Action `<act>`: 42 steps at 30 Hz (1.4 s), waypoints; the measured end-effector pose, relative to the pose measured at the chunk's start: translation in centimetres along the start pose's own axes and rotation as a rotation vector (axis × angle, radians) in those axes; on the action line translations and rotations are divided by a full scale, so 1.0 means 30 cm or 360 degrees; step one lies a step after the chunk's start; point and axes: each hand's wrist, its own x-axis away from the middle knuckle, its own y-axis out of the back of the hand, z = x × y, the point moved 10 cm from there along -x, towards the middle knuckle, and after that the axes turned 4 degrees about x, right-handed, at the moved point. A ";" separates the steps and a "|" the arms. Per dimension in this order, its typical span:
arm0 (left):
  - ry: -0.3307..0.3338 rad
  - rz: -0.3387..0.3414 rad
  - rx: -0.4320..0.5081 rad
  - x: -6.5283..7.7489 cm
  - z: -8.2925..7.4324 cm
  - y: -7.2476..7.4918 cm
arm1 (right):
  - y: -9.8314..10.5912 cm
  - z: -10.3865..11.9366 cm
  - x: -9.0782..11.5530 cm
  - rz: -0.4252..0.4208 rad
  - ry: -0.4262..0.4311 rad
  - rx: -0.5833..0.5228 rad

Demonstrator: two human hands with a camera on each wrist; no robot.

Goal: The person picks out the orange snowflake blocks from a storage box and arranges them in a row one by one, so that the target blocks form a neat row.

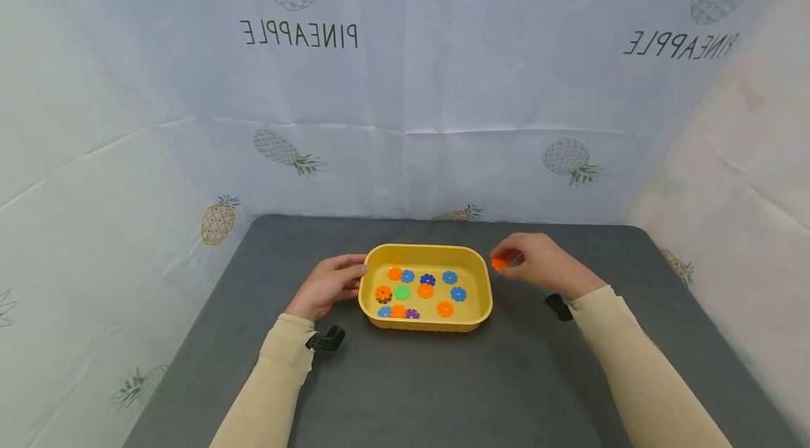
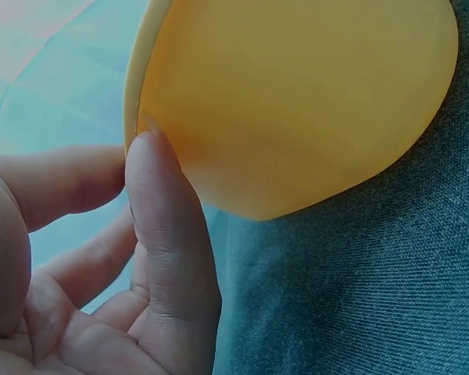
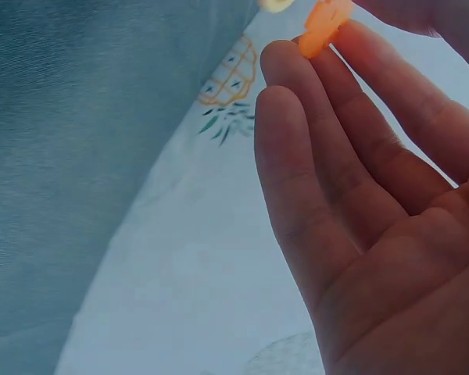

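A shallow yellow plastic bin (image 1: 425, 325) with rounded corners stands on the dark grey table. Flower-shaped plastic discs lie spread over its floor: several orange ones (image 1: 445, 309), several blue ones (image 1: 458, 294), a green one (image 1: 401, 292) and a purple one (image 1: 412, 314). My left hand (image 1: 324, 288) pinches the bin's left rim; the left wrist view shows the thumb against the yellow wall (image 2: 297, 94). Just beyond the bin's right end, my right hand (image 1: 539, 263) holds a single orange flower disc (image 3: 325, 27) between thumb and fingertips, above the table.
The grey table (image 1: 436, 392) extends on every side of the bin. Behind it and at both sides hangs a white cloth (image 1: 405, 82) printed with pineapples. A black strap (image 1: 326, 339) circles the left wrist, and another black band (image 1: 559, 307) the right.
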 end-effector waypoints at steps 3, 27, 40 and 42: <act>0.0001 -0.0017 -0.0004 -0.003 0.001 0.002 | -0.013 -0.053 0.019 -0.0032 -0.0060 -0.0044; 0.0021 -0.0010 0.0005 -0.016 0.008 0.000 | -0.196 -0.243 0.027 -0.0157 -0.0152 -0.0232; 0.0028 -0.0019 -0.0027 -0.020 0.010 0.011 | -0.219 -0.233 -0.004 -0.0123 -0.0133 -0.0158; 0.0030 -0.0015 -0.0033 -0.025 0.008 0.005 | -0.219 -0.238 -0.004 -0.0123 -0.0145 -0.0153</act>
